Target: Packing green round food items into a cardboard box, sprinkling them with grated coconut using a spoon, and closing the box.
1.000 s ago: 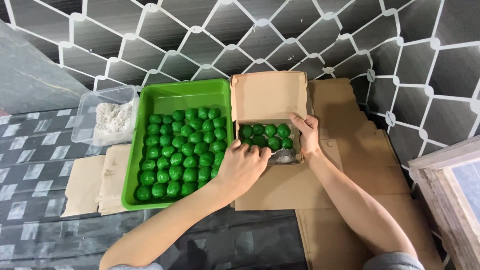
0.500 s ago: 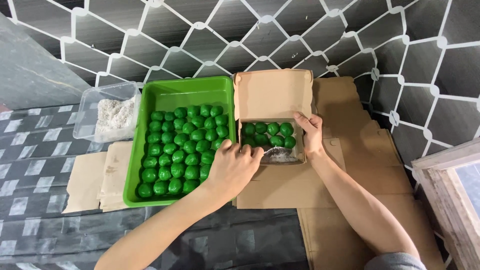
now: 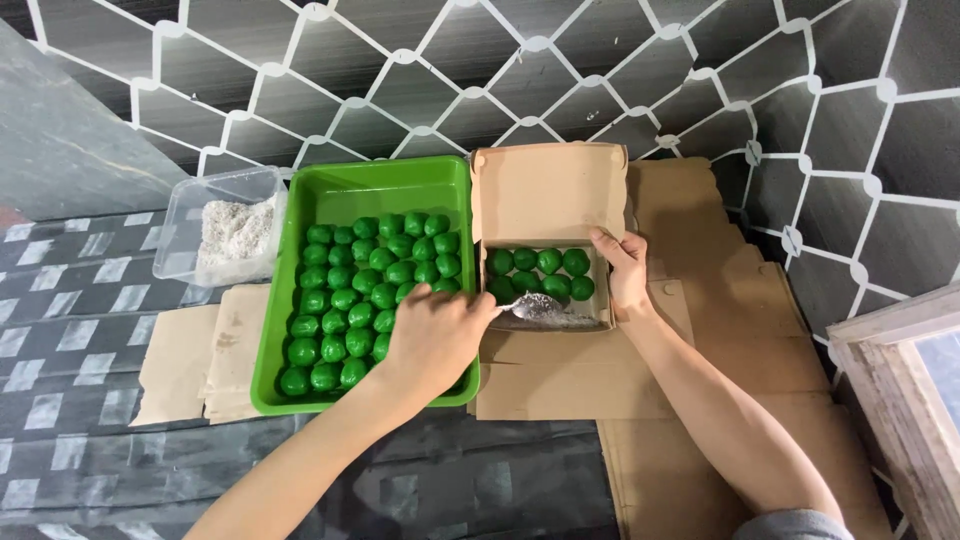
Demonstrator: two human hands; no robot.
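Here, your left hand (image 3: 432, 335) hovers over the green tray (image 3: 340, 195), fingers pinching a green ball (image 3: 497, 306) at the cardboard box (image 3: 548, 190), whose edge your right hand (image 3: 622, 272) grips.

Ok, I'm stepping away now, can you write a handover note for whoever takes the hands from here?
Left hand: over the tray's right side, holding a spoon that reaches into the box.
Right hand: gripping the box's right wall.
Tray: many green balls.
Box: two rows of balls at the back, white flakes in front.
Tub of white flakes left of tray.
Left: most balls remain in the tray.
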